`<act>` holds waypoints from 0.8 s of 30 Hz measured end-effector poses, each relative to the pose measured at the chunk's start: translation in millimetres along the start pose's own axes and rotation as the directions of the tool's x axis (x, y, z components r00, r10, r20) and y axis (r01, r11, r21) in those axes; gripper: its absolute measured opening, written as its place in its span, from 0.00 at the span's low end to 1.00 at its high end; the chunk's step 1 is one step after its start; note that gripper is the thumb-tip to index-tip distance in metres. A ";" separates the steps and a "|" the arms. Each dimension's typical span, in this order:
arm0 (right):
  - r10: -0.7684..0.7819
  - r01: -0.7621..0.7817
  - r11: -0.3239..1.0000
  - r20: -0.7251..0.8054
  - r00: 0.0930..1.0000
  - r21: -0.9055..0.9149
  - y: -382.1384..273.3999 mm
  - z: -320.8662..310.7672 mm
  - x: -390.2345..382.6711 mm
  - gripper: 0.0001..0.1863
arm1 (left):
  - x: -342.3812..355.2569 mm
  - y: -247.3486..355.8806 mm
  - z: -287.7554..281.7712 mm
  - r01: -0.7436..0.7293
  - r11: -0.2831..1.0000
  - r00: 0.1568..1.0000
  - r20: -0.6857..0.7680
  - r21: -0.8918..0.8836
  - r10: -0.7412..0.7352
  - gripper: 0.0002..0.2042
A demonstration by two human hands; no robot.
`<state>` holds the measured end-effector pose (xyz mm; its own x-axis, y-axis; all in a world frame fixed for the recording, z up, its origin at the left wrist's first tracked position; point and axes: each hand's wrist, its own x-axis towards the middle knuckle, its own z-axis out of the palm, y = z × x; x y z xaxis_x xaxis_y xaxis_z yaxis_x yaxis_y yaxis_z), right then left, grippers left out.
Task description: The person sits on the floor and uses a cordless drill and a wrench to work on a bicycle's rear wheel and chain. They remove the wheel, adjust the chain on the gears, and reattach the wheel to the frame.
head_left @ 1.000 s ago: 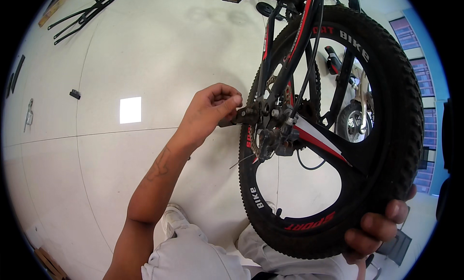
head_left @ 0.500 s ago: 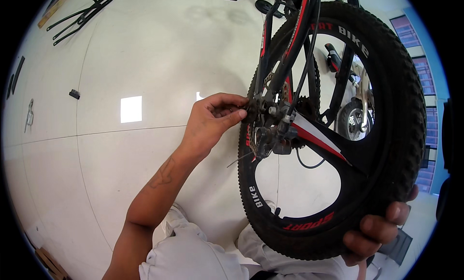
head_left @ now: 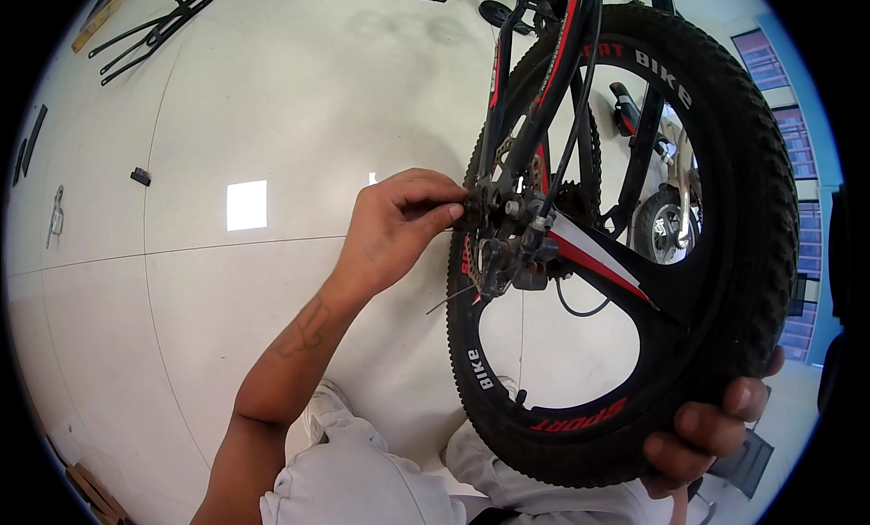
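A bicycle's rear wheel (head_left: 666, 344) with black spokes and a knobby tire (head_left: 770, 190) stands upright in front of me. My left hand (head_left: 399, 221) reaches in from the left, thumb and fingertips pinched on a small dark part (head_left: 467, 215) at the axle end; its exact shape is hidden by my fingers. Just below sits the rear derailleur (head_left: 507, 262), with a loose cable end sticking out to the left. My right hand (head_left: 707, 434) is wrapped around the tire at the lower right, its thumb out of sight behind the rubber.
Black and red frame tubes (head_left: 544, 90) rise from the axle. On the tiled floor to the left lie a black rack-like frame (head_left: 154, 36), a small black brush-like piece (head_left: 140, 176) and a metal tool (head_left: 56, 215). Another wheeled vehicle (head_left: 666, 221) stands behind the wheel.
My left hand has shifted very slightly, its fingers drawing closer together at the axle end. The wheel and my right hand look unmoved.
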<state>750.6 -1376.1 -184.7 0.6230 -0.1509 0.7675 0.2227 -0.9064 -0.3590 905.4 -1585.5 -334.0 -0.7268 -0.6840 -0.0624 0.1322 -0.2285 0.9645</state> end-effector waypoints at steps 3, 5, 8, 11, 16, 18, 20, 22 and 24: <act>0.018 -0.018 0.999 0.000 1.000 -0.031 -1.0 -0.9 -0.8 0.09 | 0.6 -1.2 -2.0 -0.055 0.998 0.998 0.027 0.008 0.055 0.12; 0.032 -0.032 0.998 -0.001 0.999 -0.053 11.3 1.3 2.7 0.09 | 0.9 0.5 -0.1 -0.114 0.991 0.993 0.031 0.074 0.112 0.13; 0.051 -0.051 0.995 -0.003 0.999 -0.086 9.0 2.7 3.2 0.09 | 0.1 -2.1 0.7 -0.178 0.972 0.984 0.026 0.154 0.176 0.16; 0.066 -0.067 0.991 -0.006 0.998 -0.116 9.9 1.9 0.7 0.09 | -1.9 0.6 1.3 -0.124 0.990 0.992 -0.016 0.065 0.125 0.19; 0.094 -0.095 0.982 -0.013 0.995 -0.166 -14.1 -2.5 -6.3 0.10 | 0.8 2.2 3.9 0.044 0.989 0.995 -0.087 -0.141 -0.056 0.23; 0.111 -0.111 0.976 -0.012 0.994 -0.188 -14.7 -7.3 -6.8 0.10 | 1.9 0.2 5.5 -0.042 0.994 0.997 -0.071 -0.101 0.035 0.23; 0.124 -0.124 0.970 -0.013 0.992 -0.209 -17.0 -4.7 -5.6 0.10 | 3.5 -2.9 5.3 -0.073 0.991 0.997 -0.029 -0.109 0.070 0.26; 0.132 -0.133 0.964 -0.018 0.991 -0.229 -15.3 -2.7 -5.6 0.10 | 3.7 -4.9 5.1 -0.094 0.976 0.995 0.000 -0.195 0.096 0.28; 0.144 -0.145 0.958 -0.020 0.989 -0.248 -20.6 -1.6 -5.4 0.10 | 3.1 -5.8 4.7 -0.106 0.927 0.993 0.016 -0.361 0.119 0.30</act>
<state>741.5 -1357.2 -180.7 0.6338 -0.2879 0.7179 -0.0631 -0.9443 -0.3229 899.2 -1583.0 -338.6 -0.7164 -0.6954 0.0570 0.4424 -0.3896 0.8077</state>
